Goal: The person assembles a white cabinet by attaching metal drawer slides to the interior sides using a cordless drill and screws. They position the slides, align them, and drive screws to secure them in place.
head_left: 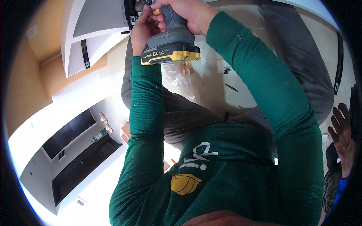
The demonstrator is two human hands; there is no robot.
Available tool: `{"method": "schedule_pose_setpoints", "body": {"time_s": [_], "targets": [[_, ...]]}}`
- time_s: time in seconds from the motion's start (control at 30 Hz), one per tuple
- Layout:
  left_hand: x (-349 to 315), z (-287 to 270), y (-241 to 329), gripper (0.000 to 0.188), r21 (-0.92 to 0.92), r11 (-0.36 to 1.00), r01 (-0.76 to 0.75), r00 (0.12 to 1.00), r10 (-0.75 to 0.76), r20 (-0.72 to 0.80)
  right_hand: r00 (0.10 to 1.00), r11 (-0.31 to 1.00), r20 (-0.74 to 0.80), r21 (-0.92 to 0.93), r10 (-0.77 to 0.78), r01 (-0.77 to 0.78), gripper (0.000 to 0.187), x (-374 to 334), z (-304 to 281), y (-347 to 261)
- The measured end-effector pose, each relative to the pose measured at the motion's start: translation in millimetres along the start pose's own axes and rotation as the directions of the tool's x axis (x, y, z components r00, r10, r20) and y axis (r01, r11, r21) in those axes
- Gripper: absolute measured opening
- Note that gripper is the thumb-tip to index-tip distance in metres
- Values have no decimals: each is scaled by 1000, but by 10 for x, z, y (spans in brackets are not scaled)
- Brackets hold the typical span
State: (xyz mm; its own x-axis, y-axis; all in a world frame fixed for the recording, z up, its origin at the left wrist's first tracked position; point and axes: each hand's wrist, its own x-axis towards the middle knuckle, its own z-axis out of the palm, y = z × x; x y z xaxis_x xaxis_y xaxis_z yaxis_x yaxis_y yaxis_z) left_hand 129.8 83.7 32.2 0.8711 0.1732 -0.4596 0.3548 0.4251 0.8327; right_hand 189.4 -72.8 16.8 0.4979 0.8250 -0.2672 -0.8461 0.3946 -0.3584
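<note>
A grey and black cordless drill (pixel 175 24) with a yellow-and-black battery pack is at the top of the view. My right hand (pixel 192 13) is wrapped round its handle. Close to the front of the drill, my left hand (pixel 139 34) has its thumb and fingers drawn together; what they pinch is hidden. Just left of that hand is the edge of a white cabinet panel (pixel 100 28), with a black metal rail (pixel 132 17) along it. The drill's tip is partly cut off by the upper edge.
Another black rail (pixel 85 54) sits on the white panel below. Clear plastic wrap (pixel 181 81) and a thin black piece (pixel 230 87) lie on the tiled floor between my legs. At the right are a long black rail (pixel 338 64) and another person's hand (pixel 342 132).
</note>
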Motion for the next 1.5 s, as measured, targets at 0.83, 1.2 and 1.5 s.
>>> {"method": "schedule_pose_setpoints", "body": {"time_s": [0.83, 1.2, 1.5], "targets": [[290, -192, -73, 44, -50, 993, -105, 994, 104, -27, 875, 866, -404, -499, -268, 35, 33, -101, 303, 17], [222, -124, -88, 38, -91, 987, -133, 986, 122, -118, 954, 920, -261, -389, -147, 36, 33, -166, 86, -26], [154, -106, -52, 44, -49, 988, -149, 975, 138, -172, 967, 919, -200, -388, -161, 72, 31, -161, 93, 2]]}}
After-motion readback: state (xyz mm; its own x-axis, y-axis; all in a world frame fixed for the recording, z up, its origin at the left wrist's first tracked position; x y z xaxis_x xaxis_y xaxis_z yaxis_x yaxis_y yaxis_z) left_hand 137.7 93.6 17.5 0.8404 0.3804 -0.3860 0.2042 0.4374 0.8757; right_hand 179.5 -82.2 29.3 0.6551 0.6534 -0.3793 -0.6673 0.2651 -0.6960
